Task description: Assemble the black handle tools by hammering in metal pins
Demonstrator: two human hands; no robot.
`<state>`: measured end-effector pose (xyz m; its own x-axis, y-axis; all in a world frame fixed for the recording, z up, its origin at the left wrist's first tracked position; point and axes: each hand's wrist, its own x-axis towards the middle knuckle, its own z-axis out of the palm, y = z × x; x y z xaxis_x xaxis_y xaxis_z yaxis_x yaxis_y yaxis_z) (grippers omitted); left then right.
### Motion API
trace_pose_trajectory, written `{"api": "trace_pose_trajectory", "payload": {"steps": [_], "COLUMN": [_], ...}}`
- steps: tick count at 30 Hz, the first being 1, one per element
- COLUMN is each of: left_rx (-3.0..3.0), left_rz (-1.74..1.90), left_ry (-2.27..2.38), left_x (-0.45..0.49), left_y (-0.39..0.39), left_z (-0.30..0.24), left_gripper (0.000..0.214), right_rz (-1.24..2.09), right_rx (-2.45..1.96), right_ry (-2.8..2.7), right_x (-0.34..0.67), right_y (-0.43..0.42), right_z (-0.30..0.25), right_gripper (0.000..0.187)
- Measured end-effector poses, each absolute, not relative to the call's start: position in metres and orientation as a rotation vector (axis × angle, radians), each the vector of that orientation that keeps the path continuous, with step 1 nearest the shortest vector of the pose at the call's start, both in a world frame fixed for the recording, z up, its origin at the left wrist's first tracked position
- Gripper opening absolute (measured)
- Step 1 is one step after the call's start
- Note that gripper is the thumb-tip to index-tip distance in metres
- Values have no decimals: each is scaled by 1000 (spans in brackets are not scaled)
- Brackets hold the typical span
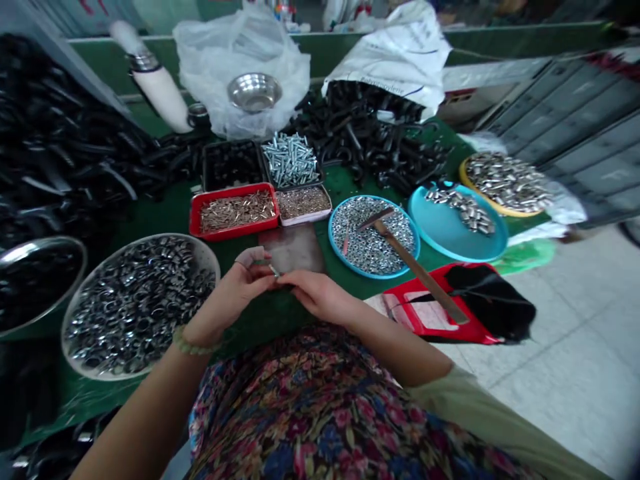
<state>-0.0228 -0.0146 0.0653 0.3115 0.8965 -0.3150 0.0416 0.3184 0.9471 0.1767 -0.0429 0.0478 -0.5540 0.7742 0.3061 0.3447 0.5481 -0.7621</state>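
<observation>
My left hand [239,283] and my right hand [317,293] meet at the near edge of the green table [170,210], fingers pinched together. Between the fingertips sits a small metal part [275,271], too small to name. Both hands hover just in front of a dark metal plate [293,247]. A large steel bowl of metal rings [137,300] lies left of my left hand. A blue dish of small nuts [373,237] with a hammer [413,263] laid across it is right of my right hand.
Red tray of pins [233,210], trays of screws [290,160] and small parts [303,202], a teal plate [457,220] and a yellow plate [505,183] of metal pieces, heaps of black clamps [370,143], a plastic bag with a steel bowl [254,90], a red dustpan [440,310].
</observation>
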Motion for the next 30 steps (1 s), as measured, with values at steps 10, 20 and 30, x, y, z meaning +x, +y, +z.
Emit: {"api": "trace_pose_trajectory", "payload": {"steps": [10, 20, 30], "left_rx": [2362, 2865, 1482], "left_rz": [364, 66, 630], "left_ry": [963, 646, 816], "left_x": [128, 170, 140], "left_y": [49, 50, 45], "left_z": [45, 30, 32], "left_gripper": [23, 19, 18], "right_rz": [683, 782, 1013], "right_rx": [-1235, -1167, -1178], "right_ry": [-1308, -1079, -1272], "right_x": [282, 307, 285], "right_y": [-76, -82, -82], "right_z": [24, 21, 28], "right_gripper": [25, 21, 21]}}
